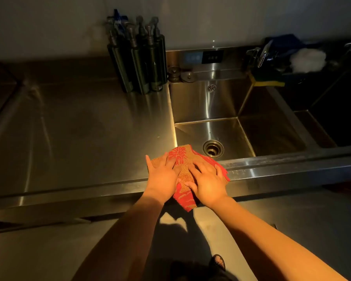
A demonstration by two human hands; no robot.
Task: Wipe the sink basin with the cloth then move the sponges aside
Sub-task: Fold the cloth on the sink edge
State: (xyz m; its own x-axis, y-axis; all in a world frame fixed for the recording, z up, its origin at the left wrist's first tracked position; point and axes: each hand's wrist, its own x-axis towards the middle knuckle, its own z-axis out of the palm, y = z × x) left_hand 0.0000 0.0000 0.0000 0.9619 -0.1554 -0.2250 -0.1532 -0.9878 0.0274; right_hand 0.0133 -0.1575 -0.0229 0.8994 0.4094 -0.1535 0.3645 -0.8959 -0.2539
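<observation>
Left hand (162,175): lying flat on the left part of the cloth (180,157), fingers straight and spread, pressing down rather than clutching anything.
Right hand (209,179): lying flat on the right part of the cloth, fingers stretched out and slightly fanned, pressing and not closing round it.
Cloth: red and gold, patterned, draping over the front rim at the front left corner of the sink (201,102); its far edge is reaching toward the basin near the drain (213,148), and its near end is hanging over the front edge of the counter (79,128).
Sponge (266,82): yellow and green, sitting at the back right corner of the sink, well apart from both hands.
White wad (308,59): resting above and behind the sponge; possibly a scrubber, but the light is too dim to be sure.
Pump bottles (138,57): dark, standing clustered upright on the counter just beside the sink's back left corner.
</observation>
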